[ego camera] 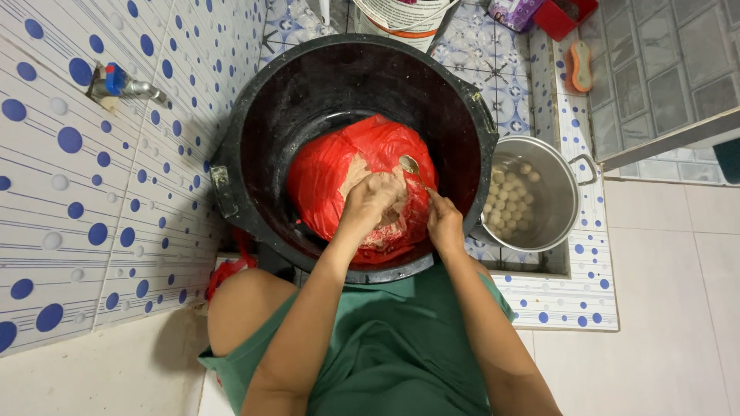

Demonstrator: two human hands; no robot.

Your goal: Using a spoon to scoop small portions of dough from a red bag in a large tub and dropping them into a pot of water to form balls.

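Observation:
A big black tub (254, 115) stands before me with a red plastic bag (324, 173) inside it, open on a pale dough-like mass (356, 171). My left hand (371, 202) is curled over that mass, squeezing a lump of it. My right hand (445, 223) holds a metal spoon (410, 166) by its handle, the bowl of the spoon just above the left hand. To the right, a steel pot (555, 185) holds several pale round balls (509, 200) in liquid.
A tiled wall with blue dots and a tap (127, 85) is on the left. The pot sits in a tiled recess. A white bucket (401, 17), a red box (566, 15) and an orange brush (580, 65) lie beyond. My green garment fills the bottom.

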